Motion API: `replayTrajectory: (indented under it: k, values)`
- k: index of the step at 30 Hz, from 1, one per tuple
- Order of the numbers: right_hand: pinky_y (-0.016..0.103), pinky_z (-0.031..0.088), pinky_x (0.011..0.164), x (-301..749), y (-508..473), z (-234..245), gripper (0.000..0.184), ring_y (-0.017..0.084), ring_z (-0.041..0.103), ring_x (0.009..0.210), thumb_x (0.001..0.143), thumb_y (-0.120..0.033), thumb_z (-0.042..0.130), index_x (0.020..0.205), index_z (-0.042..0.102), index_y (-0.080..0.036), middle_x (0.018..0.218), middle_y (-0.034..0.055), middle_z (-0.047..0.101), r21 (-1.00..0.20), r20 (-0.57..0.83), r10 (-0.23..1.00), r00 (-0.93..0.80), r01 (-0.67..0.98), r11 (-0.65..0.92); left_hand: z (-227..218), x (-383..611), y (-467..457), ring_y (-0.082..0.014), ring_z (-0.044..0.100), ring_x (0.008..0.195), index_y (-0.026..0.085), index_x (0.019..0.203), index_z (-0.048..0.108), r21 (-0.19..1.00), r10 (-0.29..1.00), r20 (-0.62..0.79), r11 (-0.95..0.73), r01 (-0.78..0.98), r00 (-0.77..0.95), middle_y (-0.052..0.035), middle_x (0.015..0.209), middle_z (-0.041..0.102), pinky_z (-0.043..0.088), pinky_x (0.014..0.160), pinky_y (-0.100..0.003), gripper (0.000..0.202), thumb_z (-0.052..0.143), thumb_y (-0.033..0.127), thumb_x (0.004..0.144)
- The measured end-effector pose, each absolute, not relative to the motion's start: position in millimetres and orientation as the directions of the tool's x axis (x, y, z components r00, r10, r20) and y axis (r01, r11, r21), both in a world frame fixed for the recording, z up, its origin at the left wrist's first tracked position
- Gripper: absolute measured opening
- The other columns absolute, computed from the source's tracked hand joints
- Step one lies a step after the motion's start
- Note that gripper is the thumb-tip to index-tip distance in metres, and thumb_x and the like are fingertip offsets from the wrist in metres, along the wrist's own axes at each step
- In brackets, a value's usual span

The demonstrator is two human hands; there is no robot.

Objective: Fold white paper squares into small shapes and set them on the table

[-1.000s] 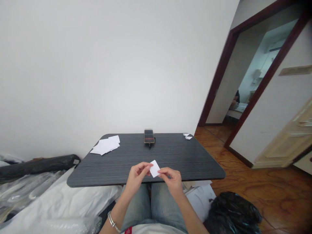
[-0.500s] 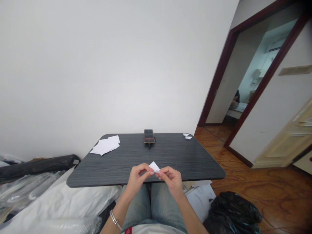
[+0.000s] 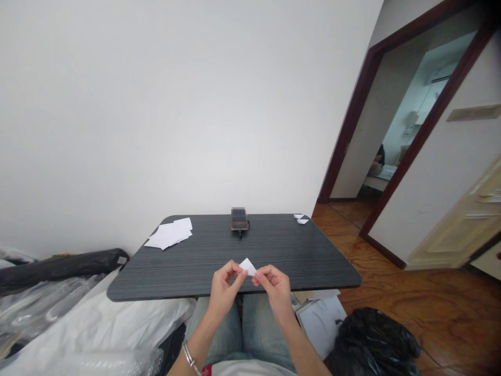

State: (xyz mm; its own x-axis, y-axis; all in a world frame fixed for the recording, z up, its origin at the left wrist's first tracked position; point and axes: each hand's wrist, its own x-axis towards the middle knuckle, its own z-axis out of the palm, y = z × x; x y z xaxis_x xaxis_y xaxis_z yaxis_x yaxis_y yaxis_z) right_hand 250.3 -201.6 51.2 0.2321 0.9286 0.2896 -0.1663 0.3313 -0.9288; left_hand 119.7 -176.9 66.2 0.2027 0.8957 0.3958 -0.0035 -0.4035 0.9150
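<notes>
A small folded piece of white paper (image 3: 248, 266) with a pointed top is held above the near edge of the dark table (image 3: 219, 250). My left hand (image 3: 226, 284) pinches its left corner between thumb and fingers. On the other side, my right hand (image 3: 274, 287) grips the right corner the same way. Loose sheets of white paper (image 3: 169, 235) lie in an overlapping pile at the table's far left. Two small folded paper pieces (image 3: 302, 221) rest by the far right corner.
A small dark-screened device (image 3: 239, 219) with a cable stands at the table's back middle, near the white wall. Black plastic bags (image 3: 376, 342) and a white paper bag (image 3: 321, 321) are on the floor at right. Plastic-wrapped items (image 3: 78, 334) lie left. Someone is partly visible through the doorway.
Both hands have shifted slightly, and the thumbs have moved up a little along the paper. The paper stays pinched at both corners; the table items have not moved.
</notes>
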Motion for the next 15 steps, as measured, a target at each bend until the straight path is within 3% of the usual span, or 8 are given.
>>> replayTrajectory:
  k: [7, 15]
  values:
    - [0.022, 0.044, 0.051, 245.3, -202.6, 50.2, 0.014, 0.011, 0.055, 0.05, 0.069, -0.026, 0.063, 0.063, 0.058, -0.014, 0.053, 0.0001, 0.06, -0.927, 0.241, 0.931, 0.274, -0.22, 0.305, 62.1, 125.5, -176.2, -0.0117, 0.047, 0.06, 0.015, 0.06, 0.048, 0.933, 0.92, 0.36, -0.358, -0.045, 0.153, 0.0015, 0.06, 0.049, 0.038, 0.06, -0.021, 0.019, 0.058, 0.027, 0.071]
    - [0.022, 0.044, 0.053, 244.4, -207.2, 53.4, 0.015, 0.012, 0.055, 0.053, 0.071, -0.024, 0.061, 0.062, 0.058, -0.014, 0.055, 0.0008, 0.058, -0.942, 0.297, 0.921, 0.252, -0.077, 0.325, 60.3, 126.4, -173.6, -0.008, 0.039, 0.047, 0.015, 0.059, 0.047, 0.967, 0.95, 0.251, -0.24, -0.081, 0.184, 0.0047, 0.051, 0.045, 0.029, 0.047, -0.018, 0.023, 0.063, 0.03, 0.066]
